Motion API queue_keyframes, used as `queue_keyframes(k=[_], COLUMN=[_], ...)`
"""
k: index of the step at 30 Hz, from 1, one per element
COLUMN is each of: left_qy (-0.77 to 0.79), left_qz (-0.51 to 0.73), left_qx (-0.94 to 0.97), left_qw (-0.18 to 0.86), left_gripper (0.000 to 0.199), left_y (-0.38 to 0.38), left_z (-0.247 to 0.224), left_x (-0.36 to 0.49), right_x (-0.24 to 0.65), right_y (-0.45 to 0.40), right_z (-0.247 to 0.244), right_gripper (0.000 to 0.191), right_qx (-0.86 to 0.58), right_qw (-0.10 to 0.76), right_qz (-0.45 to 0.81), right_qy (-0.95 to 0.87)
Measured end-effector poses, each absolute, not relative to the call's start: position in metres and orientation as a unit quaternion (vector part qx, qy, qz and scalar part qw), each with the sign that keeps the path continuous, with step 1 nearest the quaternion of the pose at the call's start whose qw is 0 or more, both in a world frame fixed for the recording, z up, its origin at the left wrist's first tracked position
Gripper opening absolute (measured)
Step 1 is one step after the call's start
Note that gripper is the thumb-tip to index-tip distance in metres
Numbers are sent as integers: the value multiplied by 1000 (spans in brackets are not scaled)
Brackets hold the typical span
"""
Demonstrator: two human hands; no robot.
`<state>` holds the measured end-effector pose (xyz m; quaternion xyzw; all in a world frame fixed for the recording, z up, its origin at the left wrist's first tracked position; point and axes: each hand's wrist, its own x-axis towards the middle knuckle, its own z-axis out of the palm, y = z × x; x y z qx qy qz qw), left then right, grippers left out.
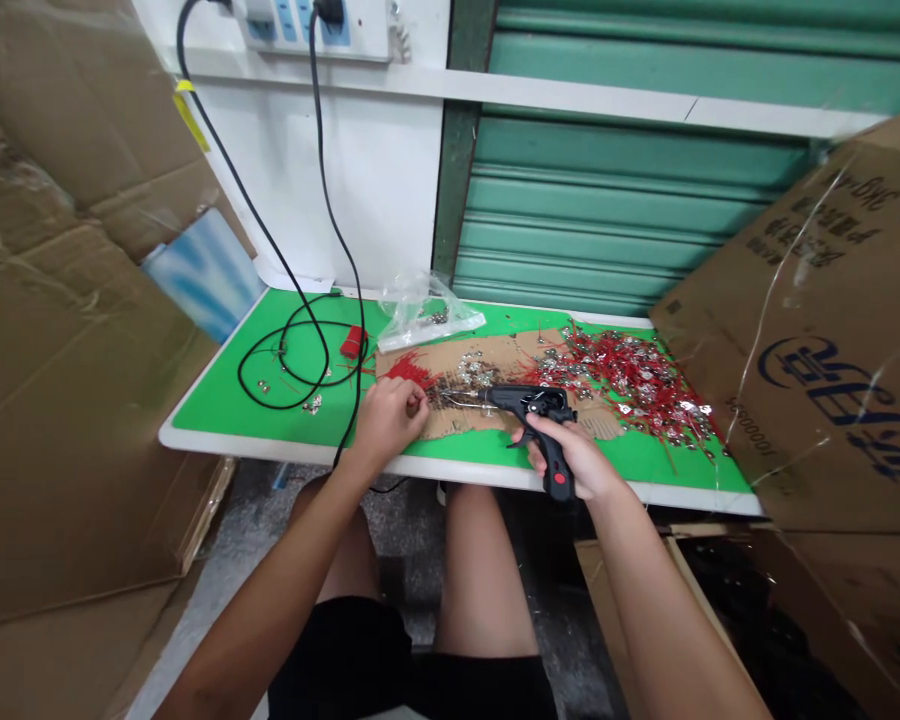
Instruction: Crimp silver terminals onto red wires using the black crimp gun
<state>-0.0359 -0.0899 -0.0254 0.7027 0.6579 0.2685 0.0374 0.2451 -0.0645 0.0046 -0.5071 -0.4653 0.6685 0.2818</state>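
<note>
Grey floor (225, 560) lies nearest, under two bare legs (487, 570) in black shorts (345, 660), with one open carton (598, 595) of dark items at the right. Beyond stands one green-topped table (225, 443) with a white edge. Over its front, the right hand (581, 460) is wrapped round the grip of one black glue gun (521, 400), which carries a red dot and points left. Near its nozzle, the left hand (391, 415) has its fingers curled and tips drawn together; I cannot tell what they hold. One torn cardboard sheet (439, 428) lies beneath, bearing one red bundle of strands (411, 370) and small metal pieces (476, 370). More fill one large red-and-silver pile (637, 375) to the right, too many to count. Left of the sheet sits one red block (353, 342); behind it, one clear plastic bag (420, 335). Two big cardboard panels flank the table; the right panel (817, 330) has blue characters, an emblem and what looks like "3Kg", the rest unclear. Farthest are one white power strip (367, 35), two black cords (320, 140) and one green shutter (607, 210).
</note>
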Motion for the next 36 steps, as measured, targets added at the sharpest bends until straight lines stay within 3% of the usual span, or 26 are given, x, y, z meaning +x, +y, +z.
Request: queue_keyframes(k=[36], left_qy=[630], left_qz=[323], left_qx=[706], left_qw=[19], left_gripper=[5], left_y=[-81], left_z=[-29], left_x=[-40], right_x=[241], right_y=[-63], right_z=[12], right_gripper=[50], right_qx=[-542], right_qw=[249], right_qz=[655], right_qy=[-465])
